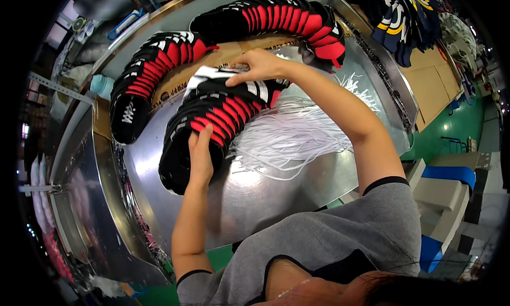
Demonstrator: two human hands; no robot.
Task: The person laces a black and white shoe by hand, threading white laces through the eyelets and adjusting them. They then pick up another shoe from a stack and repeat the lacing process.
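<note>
Left hand (201, 154) has its fingers nearly straight, pressed to the near end of a red-and-black shoe-upper stack (228, 114); right hand (260, 66) is half-open around the far end. Can't tell if either's gripping. It's all on a shiny metal tabletop (239, 215), white laces (297, 133) alongside, more stacks (281, 13) near the far edge, green floor (446, 125) off right.

A shiny metal table (234, 215) is filling the middle of the frame. Along its upper part, a brown cardboard sheet (172, 91) is lying flat. Overlapping black-and-red shoe uppers are forming a curved upper row (281, 20), a left row (149, 72) and a central row (212, 122). White laces (289, 141) are spreading right of centre.
</note>
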